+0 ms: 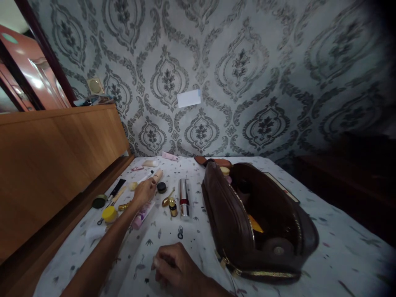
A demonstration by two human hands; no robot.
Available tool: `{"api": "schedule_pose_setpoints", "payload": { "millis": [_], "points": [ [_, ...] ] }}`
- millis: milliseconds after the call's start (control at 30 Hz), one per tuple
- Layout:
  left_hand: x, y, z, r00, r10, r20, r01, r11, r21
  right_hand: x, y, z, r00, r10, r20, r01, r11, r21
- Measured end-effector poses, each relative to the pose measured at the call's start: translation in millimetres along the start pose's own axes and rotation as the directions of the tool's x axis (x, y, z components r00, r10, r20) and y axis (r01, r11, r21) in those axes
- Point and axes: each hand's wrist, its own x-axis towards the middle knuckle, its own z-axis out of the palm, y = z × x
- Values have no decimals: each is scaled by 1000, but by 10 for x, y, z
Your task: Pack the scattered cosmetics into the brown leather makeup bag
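My left hand (145, 192) reaches out over the white printed sheet, its fingers closed on a beige tube (158, 176). Under that wrist lies a pink and purple tube (142, 215). My right hand (173, 263) rests near the front with curled fingers, and nothing shows in it. Just beyond it are a small dark bottle with a gold cap (173, 207) and a silver cylinder with a red band (184, 200). To its right stands a brown toiletry bag (225, 210), unzipped, with a yellow item (255, 225) and other things inside, partly in shadow.
A yellow-lidded jar (109, 214), a green lid (99, 201), a black tube (117, 187) and a small black jar (161, 187) lie about the left side. A pink tube (170, 156) is at the back. A wooden board (62, 152) borders the left; patterned wallpaper (201, 62) rises behind.
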Motion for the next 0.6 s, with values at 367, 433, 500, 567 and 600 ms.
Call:
{"api": "schedule_pose_setpoints", "payload": {
  "millis": [367,433,500,567,600],
  "points": [
    [34,-106,22,994,-96,61,87,988,124,29,126,15,999,-39,21,39,999,17],
    [36,-105,24,994,-92,63,84,989,121,28,156,11,999,-46,15,46,999,3],
    [24,-101,25,996,-77,44,71,990,126,22,177,7,999,-48,-4,48,999,-26],
    [19,-105,23,998,-62,31,57,989,135,16,183,4,999,-37,-18,36,998,-48],
    [28,-112,19,998,-56,32,51,989,139,13,182,3,999,-29,-15,28,998,-54]
  ]
}}
